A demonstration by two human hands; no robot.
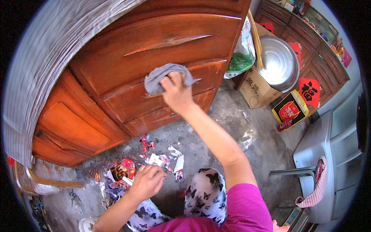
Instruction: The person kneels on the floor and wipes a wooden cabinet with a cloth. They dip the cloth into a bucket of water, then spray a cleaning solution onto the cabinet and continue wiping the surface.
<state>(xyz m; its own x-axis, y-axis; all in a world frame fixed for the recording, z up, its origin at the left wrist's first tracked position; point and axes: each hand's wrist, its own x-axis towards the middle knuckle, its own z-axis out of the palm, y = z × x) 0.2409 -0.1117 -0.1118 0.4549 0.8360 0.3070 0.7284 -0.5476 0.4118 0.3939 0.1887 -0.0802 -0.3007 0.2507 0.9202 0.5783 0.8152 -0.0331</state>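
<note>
A grey cloth (154, 79) is bunched under my right hand (177, 91). With bent fingers gripping it, that hand presses it against a drawer front of the reddish-brown wooden cabinet (154, 33). My right arm stretches up and forward to get there. Lower down, my left hand (147, 181) hovers over or rests on my left knee; which one I cannot tell. Its fingers are loosely bent and somewhat apart, with nothing seen in them. Torn red and white paper scraps (177, 162) lie on the floor between my hands and the cabinet.
Beside the left knee lies a colourful crumpled wrapper (125, 169). To the right stand a cardboard box (257, 89), a large metal basin (277, 63) and a black-and-yellow box (290, 111). A chair (315, 183) with a striped cloth is at the right. Scissors (74, 196) lie at lower left.
</note>
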